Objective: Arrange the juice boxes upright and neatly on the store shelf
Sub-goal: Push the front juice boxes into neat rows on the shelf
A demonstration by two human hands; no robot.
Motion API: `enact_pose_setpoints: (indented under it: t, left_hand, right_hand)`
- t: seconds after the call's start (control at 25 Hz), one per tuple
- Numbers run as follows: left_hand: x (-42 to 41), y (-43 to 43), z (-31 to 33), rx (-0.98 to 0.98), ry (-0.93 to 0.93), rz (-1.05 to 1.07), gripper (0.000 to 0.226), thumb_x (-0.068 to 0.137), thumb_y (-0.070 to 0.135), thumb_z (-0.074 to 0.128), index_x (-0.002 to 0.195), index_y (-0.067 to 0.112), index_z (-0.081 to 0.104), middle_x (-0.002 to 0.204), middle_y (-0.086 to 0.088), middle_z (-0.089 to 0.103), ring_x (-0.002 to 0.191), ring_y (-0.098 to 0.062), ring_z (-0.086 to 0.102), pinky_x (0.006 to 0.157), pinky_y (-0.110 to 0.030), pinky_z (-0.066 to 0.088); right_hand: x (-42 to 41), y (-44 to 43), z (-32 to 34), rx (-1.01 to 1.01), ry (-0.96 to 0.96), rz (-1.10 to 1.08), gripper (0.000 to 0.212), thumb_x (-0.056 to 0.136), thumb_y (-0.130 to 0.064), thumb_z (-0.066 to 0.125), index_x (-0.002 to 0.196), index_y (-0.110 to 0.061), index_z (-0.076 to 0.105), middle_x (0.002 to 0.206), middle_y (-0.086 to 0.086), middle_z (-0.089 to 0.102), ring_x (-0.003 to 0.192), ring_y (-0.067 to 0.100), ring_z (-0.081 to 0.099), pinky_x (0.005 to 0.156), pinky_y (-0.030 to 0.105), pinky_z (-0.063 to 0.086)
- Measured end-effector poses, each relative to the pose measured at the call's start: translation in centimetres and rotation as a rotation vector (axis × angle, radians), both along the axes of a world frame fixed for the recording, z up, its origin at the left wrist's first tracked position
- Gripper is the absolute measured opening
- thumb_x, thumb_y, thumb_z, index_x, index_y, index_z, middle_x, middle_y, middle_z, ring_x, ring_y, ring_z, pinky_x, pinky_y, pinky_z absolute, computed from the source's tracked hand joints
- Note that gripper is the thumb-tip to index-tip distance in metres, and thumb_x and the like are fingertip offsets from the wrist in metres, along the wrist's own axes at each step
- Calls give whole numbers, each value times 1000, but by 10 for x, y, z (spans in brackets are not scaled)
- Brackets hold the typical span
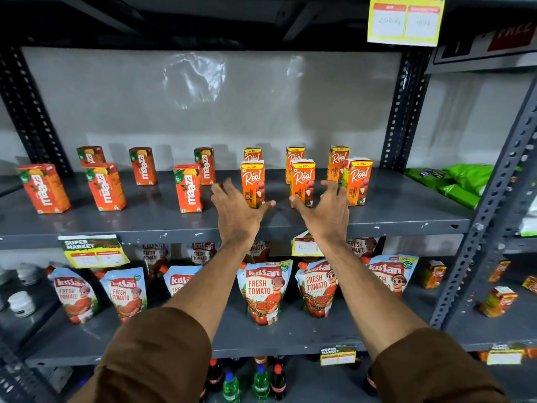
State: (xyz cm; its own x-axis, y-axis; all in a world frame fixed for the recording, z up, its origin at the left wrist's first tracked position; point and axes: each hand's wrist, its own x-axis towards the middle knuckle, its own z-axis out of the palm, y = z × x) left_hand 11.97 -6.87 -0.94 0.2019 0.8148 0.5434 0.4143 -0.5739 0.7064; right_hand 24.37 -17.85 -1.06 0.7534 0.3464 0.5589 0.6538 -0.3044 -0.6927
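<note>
Several red Maaza juice boxes (106, 186) stand upright on the left half of the grey shelf (145, 216), in a front and a back row. Several orange Real litchi boxes stand upright on the right half. My left hand (236, 209) is spread open in front of one front-row Real box (252, 183), its fingers around the box's left side and base without a clear grip. My right hand (325, 210) is open too, between the middle front Real box (302, 181) and the right front Real box (356, 180). Both arms wear brown sleeves.
Green packets (453, 181) lie at the shelf's right end beside the perforated upright post (491, 199). Kissan tomato ketchup pouches (263, 289) fill the shelf below, with soda bottles (260, 382) lower still. Price tags (405, 20) hang from shelf edges. Bare shelf lies in front of the boxes.
</note>
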Motion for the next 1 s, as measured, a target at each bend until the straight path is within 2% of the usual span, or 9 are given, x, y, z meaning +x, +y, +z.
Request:
enact_pose_setpoints:
  t: [0.08, 0.16, 0.28, 0.4, 0.56, 0.64, 0.72, 0.84, 1.0]
  left_hand:
    - [0, -11, 1, 74, -167, -60, 95, 72, 52, 86, 142, 9, 39, 148, -17, 32, 137, -13, 26, 104, -27, 38]
    - [6, -29, 0, 218, -190, -148, 75, 80, 48, 81, 135, 16, 42, 141, -9, 37, 126, -2, 25, 101, -23, 38]
    - [26, -55, 6, 314, -140, -302, 55, 87, 46, 74, 127, 17, 50, 129, -1, 45, 121, -14, 47, 102, -31, 50]
    - [47, -67, 8, 159, -185, -275, 63, 83, 42, 81, 129, 11, 50, 130, -5, 47, 123, -21, 49, 105, -38, 49]
    - [66, -67, 3, -27, -73, -179, 89, 73, 45, 87, 138, 4, 42, 137, -14, 44, 133, -27, 43, 105, -39, 43]
    - [74, -63, 6, -69, -11, -129, 96, 69, 49, 89, 138, 1, 41, 140, -18, 45, 133, -33, 45, 104, -41, 45]
    - [79, -60, 9, -113, 46, -91, 100, 67, 51, 89, 137, -2, 42, 142, -22, 45, 133, -38, 48, 105, -45, 46]
    - [82, -54, 8, -116, 125, -53, 91, 68, 54, 87, 129, -3, 52, 136, -22, 51, 127, -37, 52, 104, -47, 50]
    - [85, -52, 6, -113, 200, -74, 74, 74, 57, 81, 117, 0, 64, 121, -17, 62, 113, -31, 63, 94, -45, 57]
  right_hand:
    - [6, -13, -3, 119, -41, 36, 76, 80, -52, 79, 137, -14, 47, 133, 9, 48, 125, 26, 49, 101, 42, 48]
    - [17, -27, -3, 165, -66, 9, 72, 81, -47, 80, 134, -12, 46, 130, 10, 47, 120, 22, 45, 97, 35, 47]
    - [38, -41, 0, 188, -47, -48, 70, 79, -37, 84, 130, -8, 44, 125, 10, 46, 113, 18, 39, 93, 29, 41]
    - [59, -49, 2, 164, -2, -95, 80, 74, -34, 89, 131, -5, 42, 129, 13, 45, 122, 26, 41, 97, 32, 40]
    - [78, -48, 9, 46, 108, -120, 99, 68, -42, 91, 141, -3, 37, 137, 16, 46, 132, 33, 41, 103, 42, 42]
    - [84, -43, 14, -49, 149, -164, 97, 68, -49, 89, 139, -3, 40, 136, 17, 50, 132, 34, 44, 103, 44, 44]
    - [86, -38, 15, -135, 134, -204, 86, 73, -53, 85, 132, -3, 49, 132, 16, 58, 128, 34, 50, 100, 46, 47]
    - [83, -35, 10, -170, 41, -233, 70, 79, -53, 79, 124, -4, 58, 124, 14, 66, 121, 32, 57, 96, 47, 52]
    - [81, -38, 7, -179, -27, -241, 71, 80, -57, 77, 124, -4, 60, 122, 14, 67, 119, 32, 60, 95, 48, 52]
